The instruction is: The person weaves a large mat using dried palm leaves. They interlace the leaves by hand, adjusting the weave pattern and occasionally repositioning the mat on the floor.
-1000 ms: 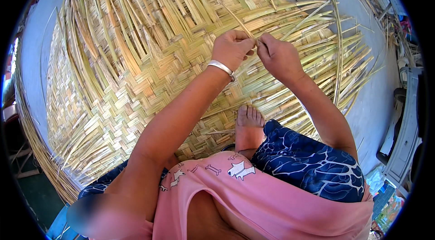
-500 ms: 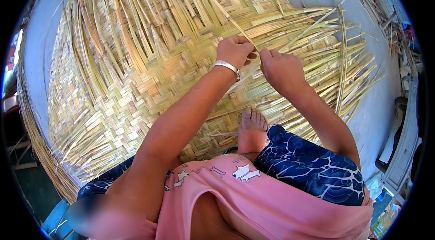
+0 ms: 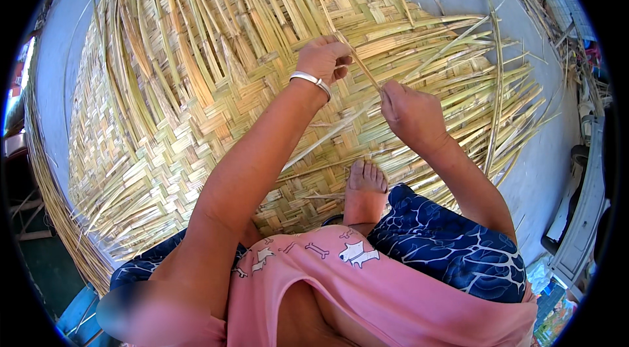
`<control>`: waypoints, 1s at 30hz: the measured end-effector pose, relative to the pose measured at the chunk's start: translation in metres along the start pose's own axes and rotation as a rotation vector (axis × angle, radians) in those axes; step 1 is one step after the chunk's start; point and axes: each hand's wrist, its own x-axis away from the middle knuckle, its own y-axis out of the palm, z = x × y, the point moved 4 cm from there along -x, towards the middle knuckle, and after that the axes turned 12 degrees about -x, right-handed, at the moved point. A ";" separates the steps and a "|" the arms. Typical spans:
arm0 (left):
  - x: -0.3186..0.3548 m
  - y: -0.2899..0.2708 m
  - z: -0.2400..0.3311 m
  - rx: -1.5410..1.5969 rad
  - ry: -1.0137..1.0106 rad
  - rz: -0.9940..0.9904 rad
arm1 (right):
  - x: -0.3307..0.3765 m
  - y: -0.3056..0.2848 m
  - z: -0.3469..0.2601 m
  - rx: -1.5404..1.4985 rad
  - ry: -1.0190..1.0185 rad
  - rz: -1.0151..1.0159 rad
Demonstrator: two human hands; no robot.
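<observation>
Grey floor (image 3: 538, 144) is seen bare to the right of the right hand (image 3: 414, 112), past the loose-ended edge of a woven mat (image 3: 196, 144) spread beneath both hands. Both forearms (image 3: 262, 131) are stretched forward, the left hand (image 3: 322, 61) being held farther out than the right. Between the hands a thin strip (image 3: 364, 69) is slanted, pinched by the fingers (image 3: 337, 48) of each.

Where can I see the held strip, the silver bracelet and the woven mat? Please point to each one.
Held strip (image 3: 365, 67): head view, on its lower uncovered stretch.
Silver bracelet (image 3: 307, 76): head view, on its band.
Woven mat (image 3: 177, 144): head view, on its woven surface.
</observation>
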 end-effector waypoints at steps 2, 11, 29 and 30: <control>0.000 0.000 0.000 0.014 0.007 0.003 | 0.000 0.000 0.002 -0.015 0.018 -0.006; 0.002 0.000 -0.001 0.098 -0.051 0.074 | 0.001 -0.005 -0.002 -0.089 0.038 -0.008; 0.033 -0.004 0.054 -1.701 1.465 0.310 | 0.009 -0.015 0.033 -1.144 0.646 -0.339; 0.031 -0.005 0.053 -1.707 1.464 0.229 | 0.010 -0.016 0.032 -1.166 0.646 -0.359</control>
